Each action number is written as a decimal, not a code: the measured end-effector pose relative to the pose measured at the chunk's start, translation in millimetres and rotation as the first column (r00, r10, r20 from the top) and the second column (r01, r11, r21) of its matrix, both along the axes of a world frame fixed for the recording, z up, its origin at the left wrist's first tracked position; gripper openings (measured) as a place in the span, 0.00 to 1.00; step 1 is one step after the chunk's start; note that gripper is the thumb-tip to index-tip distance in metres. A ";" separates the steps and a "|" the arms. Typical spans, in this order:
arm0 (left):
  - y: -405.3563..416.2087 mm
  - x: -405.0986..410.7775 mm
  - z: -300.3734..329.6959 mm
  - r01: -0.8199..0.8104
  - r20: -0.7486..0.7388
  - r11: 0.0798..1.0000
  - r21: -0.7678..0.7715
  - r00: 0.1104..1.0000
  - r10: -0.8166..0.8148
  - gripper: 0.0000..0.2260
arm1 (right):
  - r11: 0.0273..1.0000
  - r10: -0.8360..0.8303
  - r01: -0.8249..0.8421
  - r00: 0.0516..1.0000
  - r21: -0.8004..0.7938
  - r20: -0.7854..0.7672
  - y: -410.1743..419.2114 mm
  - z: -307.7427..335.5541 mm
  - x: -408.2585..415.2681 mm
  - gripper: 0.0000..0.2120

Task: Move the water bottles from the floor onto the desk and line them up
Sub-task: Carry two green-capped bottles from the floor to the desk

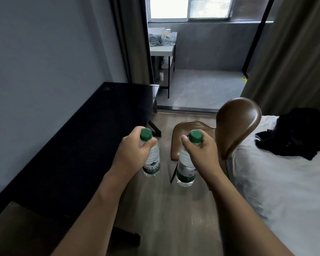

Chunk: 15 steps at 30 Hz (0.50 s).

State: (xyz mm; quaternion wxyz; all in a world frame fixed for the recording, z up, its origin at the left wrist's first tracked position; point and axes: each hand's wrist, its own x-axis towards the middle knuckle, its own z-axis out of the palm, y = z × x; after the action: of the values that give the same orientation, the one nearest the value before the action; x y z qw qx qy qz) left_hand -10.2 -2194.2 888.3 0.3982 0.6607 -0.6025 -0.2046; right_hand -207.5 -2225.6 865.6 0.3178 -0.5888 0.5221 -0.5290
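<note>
Head view is showing me the black desk running down the left of the frame, bare wood floor in the middle and a white bed filling the right. Behind the hands, right of centre, a brown chair is standing. At centre, my left hand is curling its fingers round the neck of one water bottle, holding it upright above the floor beside the desk. My right hand is gripping a second bottle likewise.
</note>
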 end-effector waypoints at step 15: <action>-282.5 50.2 -14.2 0.014 0.004 0.997 0.073 1.000 -0.015 0.10 | 0.999 -0.012 0.013 1.000 0.044 -0.007 -297.1 -21.5 57.8 0.09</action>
State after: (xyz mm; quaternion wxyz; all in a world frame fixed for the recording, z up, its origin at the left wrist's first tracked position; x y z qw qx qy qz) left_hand 40.0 -2476.7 874.1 0.3708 0.6710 -0.6003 -0.2280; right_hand -149.7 -2522.7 844.1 0.3257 -0.5801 0.5382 -0.5174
